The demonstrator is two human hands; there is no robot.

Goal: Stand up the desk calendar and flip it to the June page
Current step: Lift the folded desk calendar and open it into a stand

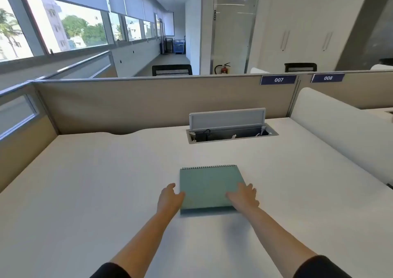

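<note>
A teal desk calendar (207, 185) lies flat and folded on the white desk (95, 182), its spiral binding along the far edge. My left hand (170, 198) is at the calendar's near left corner, fingers spread and touching its edge. My right hand (244, 196) rests over the near right corner, fingers apart. Neither hand has lifted it; whether either has a grip on it is unclear. Only the plain cover shows, no month page.
An open cable box (231, 134) with a raised grey lid sits in the desk behind the calendar. Beige partition panels (148, 103) close the far and left sides. A white divider (340, 133) runs along the right.
</note>
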